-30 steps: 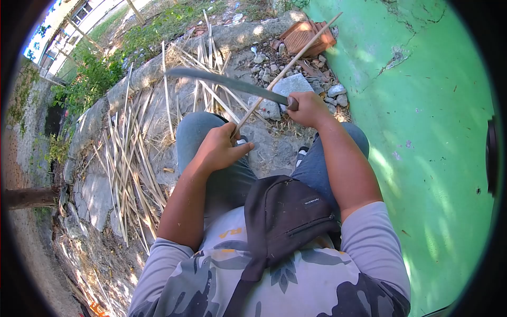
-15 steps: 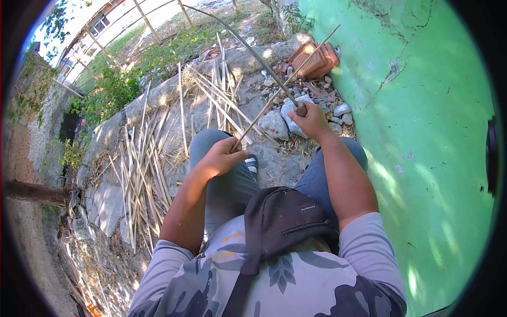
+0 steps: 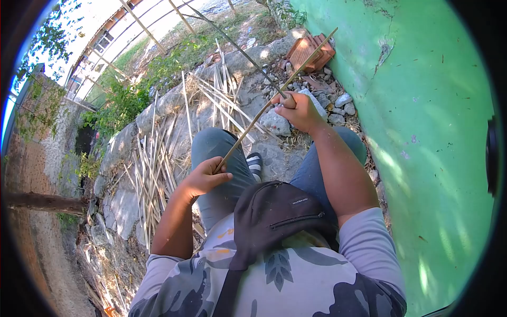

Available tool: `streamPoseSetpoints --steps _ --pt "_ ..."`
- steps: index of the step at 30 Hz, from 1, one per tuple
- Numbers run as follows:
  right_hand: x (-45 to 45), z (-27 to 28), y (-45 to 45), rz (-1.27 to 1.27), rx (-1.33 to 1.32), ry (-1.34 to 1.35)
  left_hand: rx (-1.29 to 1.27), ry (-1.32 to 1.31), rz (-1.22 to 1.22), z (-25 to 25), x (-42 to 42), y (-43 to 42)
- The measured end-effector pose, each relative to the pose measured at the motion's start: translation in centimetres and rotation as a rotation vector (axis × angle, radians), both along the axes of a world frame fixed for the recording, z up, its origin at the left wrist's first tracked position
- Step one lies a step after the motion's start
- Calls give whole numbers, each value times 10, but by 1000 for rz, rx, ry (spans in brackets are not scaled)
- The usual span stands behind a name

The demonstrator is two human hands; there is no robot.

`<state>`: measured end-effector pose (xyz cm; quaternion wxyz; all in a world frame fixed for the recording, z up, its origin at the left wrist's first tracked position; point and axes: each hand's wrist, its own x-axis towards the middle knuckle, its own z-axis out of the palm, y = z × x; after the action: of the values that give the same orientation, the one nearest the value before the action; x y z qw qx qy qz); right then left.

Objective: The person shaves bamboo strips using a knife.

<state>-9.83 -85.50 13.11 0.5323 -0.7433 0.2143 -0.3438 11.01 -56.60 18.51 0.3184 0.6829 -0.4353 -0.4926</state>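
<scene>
My left hand [image 3: 203,179] is closed around the lower end of a long, thin strip of wood or bamboo [image 3: 245,132], just above my left knee. The strip slants up and away to the right. My right hand [image 3: 302,113] grips the short handle of a long-bladed knife [image 3: 237,46], its narrow blade pointing forward and left. Close to my right fingers, strip and blade cross; whether the edge bites into the strip I cannot tell.
Pale strips lie in a heap [image 3: 153,174] on my left and in a smaller bunch [image 3: 224,100] ahead. Rocks [image 3: 274,122] and stacked red tiles [image 3: 311,50] stand near the green wall [image 3: 422,132] at right. A black bag [image 3: 280,211] hangs at my waist.
My left hand has moved down and left, drawing the strip back toward me. My right hand has shifted slightly left with the knife, which now crosses the strip nearer the handle.
</scene>
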Motion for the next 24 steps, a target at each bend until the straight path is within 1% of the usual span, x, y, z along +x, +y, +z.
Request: streamPoseSetpoints --steps 2,5,8,11,14,17,18,21,24 --pt "-6 17 10 81 207 58 -51 -173 16 2 -6 10" --pt "1 8 13 162 351 -112 -84 -424 -5 12 -14 20" --pt "1 10 11 219 434 -193 -21 -592 17 22 -28 27" --pt "-2 6 6 173 452 -173 -54 -619 3 17 -36 30" --pt "-3 6 6 149 426 -174 31 -876 -114 36 -48 22" --pt "-7 18 14 142 420 -145 -380 -1031 30 22 -34 7" --pt "-6 17 15 140 412 -138 -310 -942 74 28 -36 -3" --pt "-3 10 16 123 409 -111 -290 -580 127 18 -44 -39" --pt "4 8 16 102 412 -93 -279 -167 100 -19 -40 -71"
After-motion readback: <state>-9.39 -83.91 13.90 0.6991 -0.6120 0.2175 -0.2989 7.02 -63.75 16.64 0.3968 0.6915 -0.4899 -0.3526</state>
